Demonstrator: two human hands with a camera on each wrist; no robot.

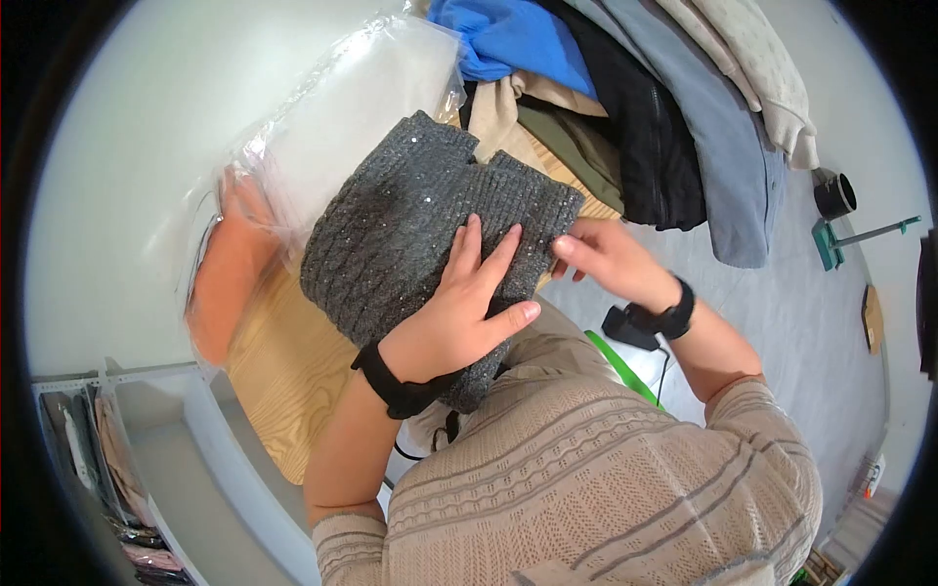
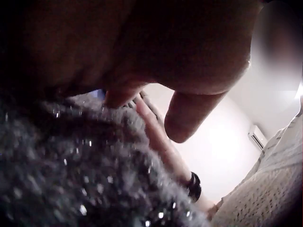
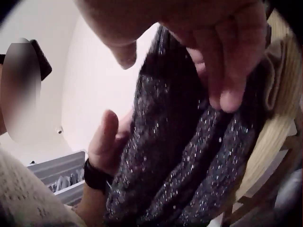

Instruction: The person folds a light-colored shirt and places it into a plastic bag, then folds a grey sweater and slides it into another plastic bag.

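A dark grey knit sweater (image 1: 391, 215) with small shiny specks lies folded at the near side of the wooden table (image 1: 283, 361), its lower part hanging toward the person's lap. The left hand (image 1: 454, 317) rests on top of it, fingers spread and fairly straight, thumb pointing to the right. At the sweater's right edge, the right hand (image 1: 616, 259) holds the ribbed border with bent fingers. In the right wrist view, fingertips (image 3: 231, 100) touch the layered folds of the sweater (image 3: 180, 142), and the thumb lies on the other side of the edge.
Beyond the sweater lies a clear plastic bag (image 1: 362, 107). An orange garment (image 1: 239, 264) in plastic lies at the left. Several clothes, among them a blue one (image 1: 513, 39) and a grey-blue one (image 1: 718, 146), are heaped at the far right. A grey bin (image 1: 186, 459) stands lower left.
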